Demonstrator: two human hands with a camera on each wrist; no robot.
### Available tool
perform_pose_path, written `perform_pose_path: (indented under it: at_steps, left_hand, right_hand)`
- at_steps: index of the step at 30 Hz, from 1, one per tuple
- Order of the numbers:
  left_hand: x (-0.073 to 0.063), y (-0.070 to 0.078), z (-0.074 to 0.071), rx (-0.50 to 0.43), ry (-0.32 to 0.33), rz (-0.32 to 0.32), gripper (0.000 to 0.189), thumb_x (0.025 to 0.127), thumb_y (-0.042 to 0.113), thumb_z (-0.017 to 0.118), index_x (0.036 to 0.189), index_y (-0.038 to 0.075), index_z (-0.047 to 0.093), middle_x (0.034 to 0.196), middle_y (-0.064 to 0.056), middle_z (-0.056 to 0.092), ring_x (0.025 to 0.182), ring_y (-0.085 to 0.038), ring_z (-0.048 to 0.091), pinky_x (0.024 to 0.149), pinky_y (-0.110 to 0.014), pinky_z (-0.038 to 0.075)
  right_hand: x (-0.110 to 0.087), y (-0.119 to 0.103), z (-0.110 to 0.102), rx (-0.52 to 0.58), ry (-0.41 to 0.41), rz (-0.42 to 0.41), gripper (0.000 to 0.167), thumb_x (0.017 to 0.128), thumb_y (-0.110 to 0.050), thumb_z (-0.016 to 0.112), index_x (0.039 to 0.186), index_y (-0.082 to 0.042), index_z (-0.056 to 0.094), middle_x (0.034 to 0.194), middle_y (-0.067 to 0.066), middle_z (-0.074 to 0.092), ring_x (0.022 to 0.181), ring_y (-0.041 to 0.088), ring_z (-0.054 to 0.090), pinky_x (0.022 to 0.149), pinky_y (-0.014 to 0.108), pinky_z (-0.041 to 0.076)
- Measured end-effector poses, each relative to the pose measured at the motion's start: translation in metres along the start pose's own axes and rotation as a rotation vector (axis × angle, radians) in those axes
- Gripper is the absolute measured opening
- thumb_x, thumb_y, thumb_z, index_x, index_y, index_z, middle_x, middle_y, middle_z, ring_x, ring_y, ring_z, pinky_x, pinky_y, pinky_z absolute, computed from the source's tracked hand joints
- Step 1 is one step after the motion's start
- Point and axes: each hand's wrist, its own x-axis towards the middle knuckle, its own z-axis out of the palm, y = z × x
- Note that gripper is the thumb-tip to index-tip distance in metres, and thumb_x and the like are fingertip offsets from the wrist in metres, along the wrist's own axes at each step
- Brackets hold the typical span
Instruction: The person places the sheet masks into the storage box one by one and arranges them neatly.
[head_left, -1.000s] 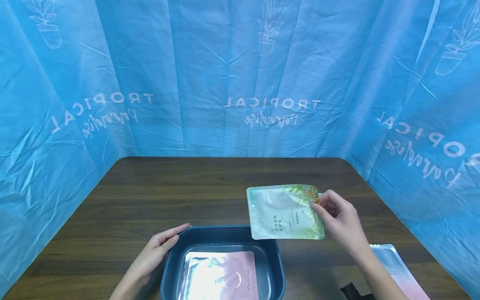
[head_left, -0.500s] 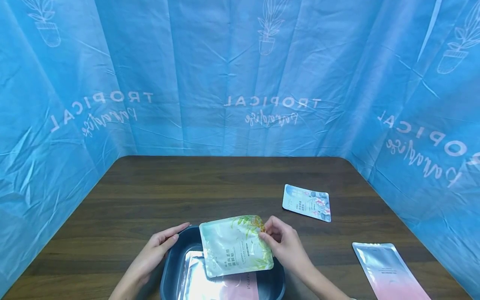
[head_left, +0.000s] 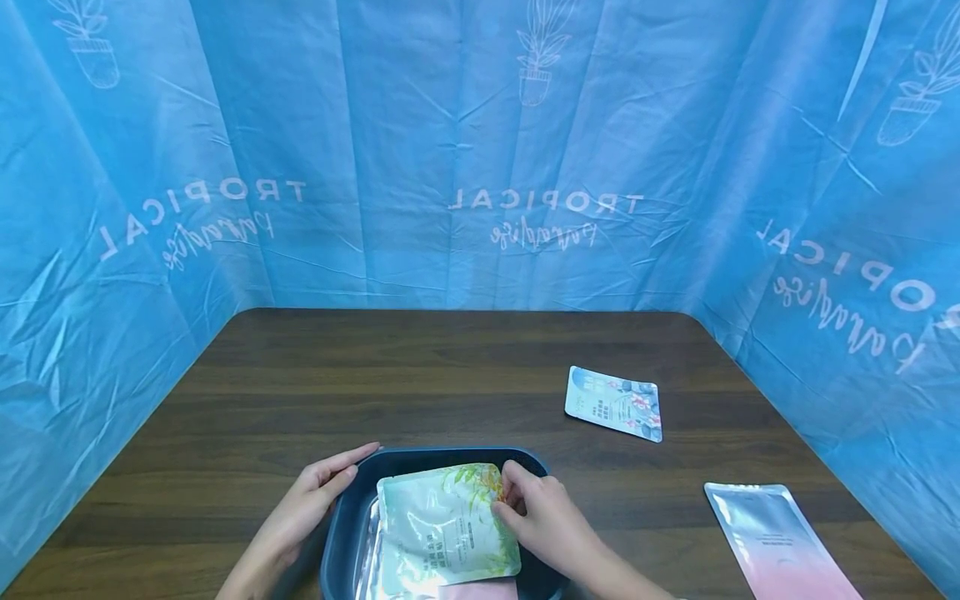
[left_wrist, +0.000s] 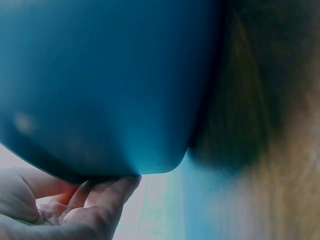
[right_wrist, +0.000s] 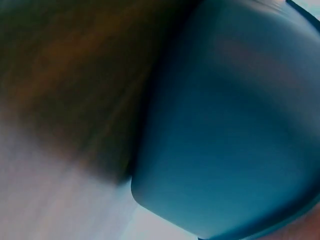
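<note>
My right hand pinches the right edge of a green face mask packet, held over the inside of a dark blue basin. Beneath it a pink and silver packet lies in the basin, mostly covered. At the basin's back left corner my left hand holds the rim between thumb and fingers. The left wrist view has the fingers of that hand against the basin's outer wall. In the right wrist view the basin's wall fills much of the picture and hides the packet.
A small light blue packet with a floral print lies on the dark wooden table, right of centre. Farther right and nearer is a silver-to-pink packet. A blue printed curtain surrounds the table's back and sides.
The green packet has come left and down from the table's right side into the basin with my right hand, uncovering the light blue packet. My left hand stays at the rim.
</note>
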Motion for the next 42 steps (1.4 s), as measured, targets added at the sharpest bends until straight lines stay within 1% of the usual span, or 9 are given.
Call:
perform_pose_path:
  at_steps: [6,15,19,25,30,34,36,40,42]
  left_hand:
    - [0.000,-0.001,-0.001,0.005,-0.016,0.012,0.040,0.102,0.011,0.037,0.140,-0.003,0.038,0.143,-0.024,0.033,0.127,-0.041,0.036,0.098,-0.057,0.030]
    - [0.000,-0.001,-0.002,0.003,-0.039,0.042,0.041,0.102,0.012,0.037,0.140,-0.004,0.037,0.144,-0.024,0.032,0.125,-0.038,0.040,0.096,-0.050,0.037]
    - [0.001,0.000,-0.002,0.011,-0.034,0.042,0.041,0.102,0.012,0.037,0.140,-0.004,0.037,0.143,-0.025,0.033,0.125,-0.039,0.039,0.097,-0.052,0.035]
    - [0.000,-0.001,-0.002,0.011,-0.041,0.049,0.042,0.102,0.013,0.038,0.140,-0.004,0.037,0.143,-0.024,0.033,0.126,-0.038,0.038,0.097,-0.053,0.034]
    - [0.000,-0.003,-0.002,0.015,-0.042,0.049,0.043,0.102,0.016,0.039,0.140,-0.003,0.038,0.143,-0.023,0.034,0.127,-0.037,0.037,0.097,-0.052,0.035]
    - [0.000,-0.003,-0.001,0.017,-0.037,0.047,0.043,0.102,0.017,0.040,0.140,-0.002,0.039,0.144,-0.022,0.033,0.128,-0.038,0.035,0.097,-0.052,0.035]
    - [0.000,-0.003,-0.001,0.013,-0.032,0.041,0.043,0.101,0.018,0.041,0.140,-0.001,0.039,0.144,-0.021,0.034,0.128,-0.038,0.034,0.098,-0.053,0.034]
    - [0.001,-0.003,-0.002,0.017,-0.029,0.044,0.044,0.101,0.020,0.042,0.140,-0.001,0.040,0.144,-0.021,0.034,0.129,-0.039,0.032,0.098,-0.055,0.032]
    - [0.001,-0.002,-0.002,0.018,-0.031,0.046,0.045,0.101,0.021,0.042,0.140,-0.001,0.040,0.144,-0.022,0.033,0.129,-0.039,0.032,0.098,-0.054,0.033]
  right_hand:
    - [-0.003,-0.001,0.005,-0.273,-0.090,-0.063,0.027,0.082,-0.012,0.072,0.077,-0.019,0.047,0.058,-0.017,0.041,0.046,-0.001,0.036,0.042,0.018,0.032]
    - [-0.005,-0.002,0.012,-0.588,-0.208,-0.126,0.030,0.080,-0.026,0.074,0.072,-0.017,0.047,0.052,-0.012,0.033,0.043,0.004,0.030,0.041,0.021,0.025]
    - [-0.004,-0.002,0.014,-0.675,-0.232,-0.131,0.029,0.080,-0.032,0.073,0.074,-0.016,0.050,0.051,-0.011,0.034,0.044,0.005,0.031,0.043,0.024,0.026]
    - [-0.004,-0.002,0.015,-0.746,-0.212,-0.142,0.031,0.077,-0.034,0.075,0.074,-0.016,0.051,0.048,-0.009,0.037,0.041,0.006,0.032,0.043,0.024,0.026]
    - [-0.004,-0.003,0.016,-0.769,-0.211,-0.127,0.031,0.075,-0.036,0.077,0.077,-0.015,0.054,0.048,-0.008,0.041,0.042,0.008,0.038,0.046,0.026,0.028]
    - [-0.004,0.000,0.015,-0.746,-0.142,-0.192,0.032,0.073,-0.029,0.079,0.075,-0.016,0.049,0.050,-0.010,0.039,0.042,0.007,0.037,0.047,0.025,0.025]
    - [-0.003,0.002,0.014,-0.697,-0.107,-0.224,0.033,0.074,-0.024,0.079,0.074,-0.017,0.047,0.052,-0.012,0.038,0.043,0.005,0.035,0.047,0.024,0.023]
    - [0.000,0.003,0.007,-0.526,-0.031,-0.255,0.028,0.079,-0.011,0.075,0.076,-0.018,0.048,0.058,-0.016,0.039,0.046,0.001,0.030,0.048,0.020,0.023]
    - [0.002,0.004,0.001,-0.448,0.032,-0.269,0.025,0.081,-0.005,0.072,0.076,-0.018,0.050,0.060,-0.017,0.040,0.048,0.000,0.029,0.048,0.019,0.023]
